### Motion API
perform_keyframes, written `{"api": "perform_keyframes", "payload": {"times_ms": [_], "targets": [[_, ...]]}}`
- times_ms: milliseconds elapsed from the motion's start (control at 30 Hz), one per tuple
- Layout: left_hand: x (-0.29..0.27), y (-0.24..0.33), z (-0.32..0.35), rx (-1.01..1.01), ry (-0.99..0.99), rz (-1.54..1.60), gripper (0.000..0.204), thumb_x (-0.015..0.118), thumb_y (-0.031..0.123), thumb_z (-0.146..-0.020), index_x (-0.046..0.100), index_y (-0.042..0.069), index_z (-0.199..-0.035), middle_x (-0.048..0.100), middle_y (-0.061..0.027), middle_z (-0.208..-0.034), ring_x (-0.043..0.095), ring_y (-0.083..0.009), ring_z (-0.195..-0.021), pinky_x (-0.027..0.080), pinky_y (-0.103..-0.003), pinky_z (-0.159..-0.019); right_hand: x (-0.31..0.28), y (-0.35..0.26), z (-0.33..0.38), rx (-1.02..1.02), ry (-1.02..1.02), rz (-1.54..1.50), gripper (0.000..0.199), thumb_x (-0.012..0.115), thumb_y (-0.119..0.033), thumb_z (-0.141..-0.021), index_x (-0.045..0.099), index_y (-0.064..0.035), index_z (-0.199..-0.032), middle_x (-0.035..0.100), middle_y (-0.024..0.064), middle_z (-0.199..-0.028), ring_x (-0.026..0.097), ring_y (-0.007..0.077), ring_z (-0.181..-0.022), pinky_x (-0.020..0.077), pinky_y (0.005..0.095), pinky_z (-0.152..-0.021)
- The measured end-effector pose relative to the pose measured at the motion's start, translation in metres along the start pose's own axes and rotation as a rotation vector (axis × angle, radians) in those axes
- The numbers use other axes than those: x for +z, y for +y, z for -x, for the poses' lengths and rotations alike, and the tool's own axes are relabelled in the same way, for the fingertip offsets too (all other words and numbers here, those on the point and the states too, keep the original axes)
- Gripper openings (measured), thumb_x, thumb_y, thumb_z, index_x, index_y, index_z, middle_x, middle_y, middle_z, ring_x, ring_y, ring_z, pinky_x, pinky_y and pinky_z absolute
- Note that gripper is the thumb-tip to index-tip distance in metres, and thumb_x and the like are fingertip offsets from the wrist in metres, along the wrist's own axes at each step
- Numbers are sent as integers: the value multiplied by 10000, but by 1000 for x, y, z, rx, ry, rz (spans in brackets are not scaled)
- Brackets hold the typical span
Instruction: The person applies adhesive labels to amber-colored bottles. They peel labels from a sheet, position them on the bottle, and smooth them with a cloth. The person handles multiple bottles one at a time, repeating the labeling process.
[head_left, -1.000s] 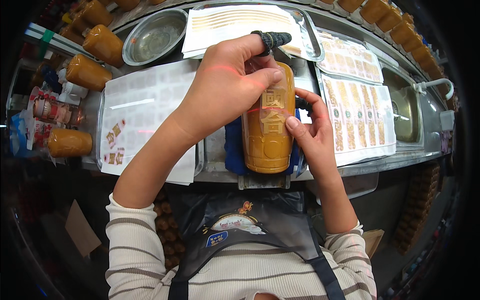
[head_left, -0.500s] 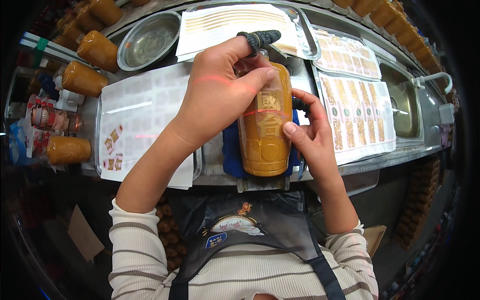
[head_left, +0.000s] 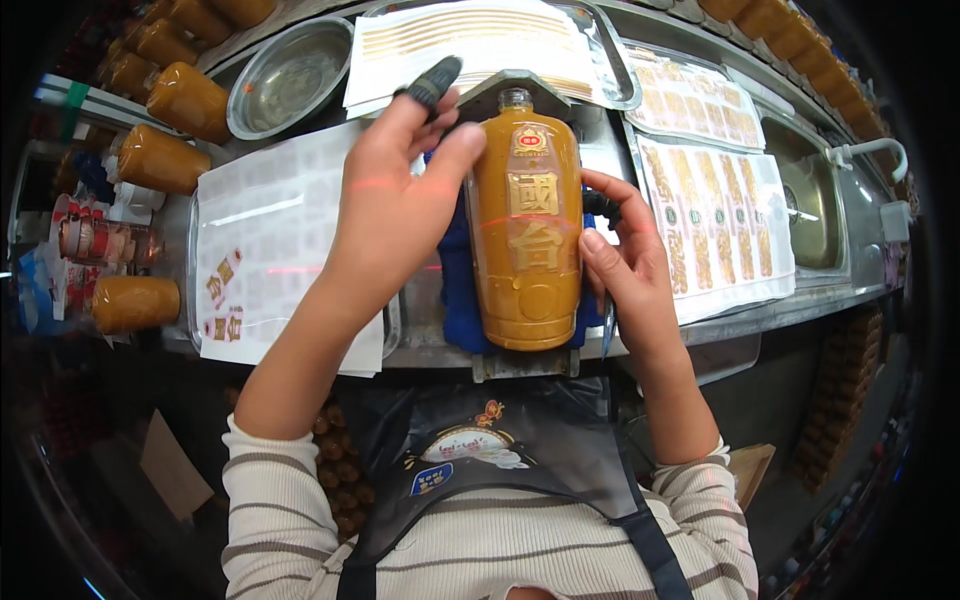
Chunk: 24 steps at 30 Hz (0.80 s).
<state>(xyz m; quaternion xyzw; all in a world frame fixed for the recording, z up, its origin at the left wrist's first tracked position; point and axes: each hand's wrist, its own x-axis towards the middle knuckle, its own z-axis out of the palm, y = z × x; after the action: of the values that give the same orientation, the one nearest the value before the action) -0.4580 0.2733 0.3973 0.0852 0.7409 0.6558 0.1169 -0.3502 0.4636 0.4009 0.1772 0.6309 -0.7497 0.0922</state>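
Bottle: amber-brown [head_left: 525, 292], lying between the two hands with its neck pointing away from the person; a red-and-gold emblem and large gold characters face up.
Left hand: beside the bottle's upper left [head_left: 408, 190], forefinger and thumb spread, other fingers curled; the thumb tip is at the bottle's shoulder, though contact cannot be told.
Finger cover: black, ribbed [head_left: 437, 82], on the left forefinger.
Right hand: at the bottle's right side [head_left: 636, 272], forefinger above and thumb below, parted, both against its edge; the curled fingers are partly hidden, so whether they pinch anything cannot be told.
Cloth: blue [head_left: 462, 312], under the bottle, showing along its left.
Surface: metal [head_left: 424, 300], carrying all this.
Left sheet: white [head_left: 300, 225], well left of the bottle, gold characters near its lower left corner.
Right sheet: white with gold strips [head_left: 690, 265], beyond the right hand.
Bowl: metal [head_left: 285, 85], upper left.
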Motion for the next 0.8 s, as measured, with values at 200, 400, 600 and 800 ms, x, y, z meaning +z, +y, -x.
{"api": "perform_keyframes", "payload": {"times_ms": [200, 400, 600, 800], "targets": [[10, 4, 52, -309, -204, 400, 556, 724, 83, -908, 397, -45, -1339, 501, -196, -1382, 517, -247, -1303, 467, -371, -1062, 5, 0, 1, -25, 1, 17, 589, 693, -170, -937, 396, -32, -1425, 609, 116, -1170, 623, 42, -745, 501, 179, -663], [16, 3, 54, -319, -168, 402, 468, 727, 87, -909, 408, -15, -1236, 515, -183, -1341, 538, -217, -1263, 461, -356, -1059, 5, 9, -3, -79, 34, 14, 619, 720, -177, -917, 396, -34, -1424, 634, 102, -1102, 608, 32, -712, 487, 164, -619], [14, -1, 58, -338, -193, 423, 619, 729, 93, -910, 342, -32, -1377, 502, -192, -1371, 515, -232, -1302, 418, -367, -1109, 5, 8, -1, -55, 38, 50, 608, 706, -169, -923, 404, -29, -1433, 656, 100, -1112, 526, -9, -633, 421, 141, -556], [16, 3, 58, -339, -178, 437, 579, 740, 51, -882, 369, -41, -1317, 469, -176, -1410, 487, -232, -1320, 438, -382, -1097, 1, -8, -5, -511, 45, 726, 498, 671, -142, -917, 554, -65, -1395, 715, 53, -1197, 444, 142, -638, 427, 252, -636]]}}
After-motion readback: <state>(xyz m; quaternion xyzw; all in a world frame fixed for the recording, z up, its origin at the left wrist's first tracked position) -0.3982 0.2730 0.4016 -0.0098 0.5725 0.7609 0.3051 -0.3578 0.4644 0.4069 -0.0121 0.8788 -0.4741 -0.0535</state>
